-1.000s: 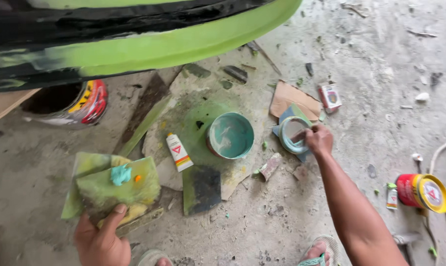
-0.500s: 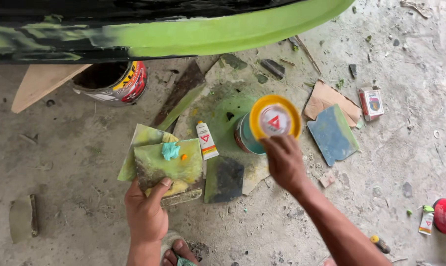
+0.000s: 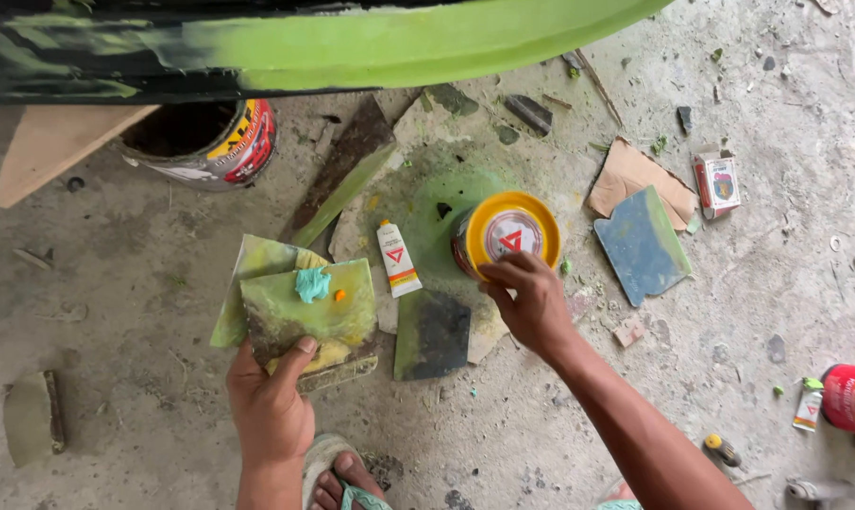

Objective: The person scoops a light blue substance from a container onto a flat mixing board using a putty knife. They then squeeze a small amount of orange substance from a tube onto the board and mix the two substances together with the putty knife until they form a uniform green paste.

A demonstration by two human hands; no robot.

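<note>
The yellow lid [image 3: 508, 231] is back on the can now. Your right hand [image 3: 531, 302] pinches its rim; your left hand [image 3: 271, 401] grips the board [image 3: 304, 307].

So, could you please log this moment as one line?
left hand: holds mixing board | right hand: on yellow lid of can | tube: between them
</note>
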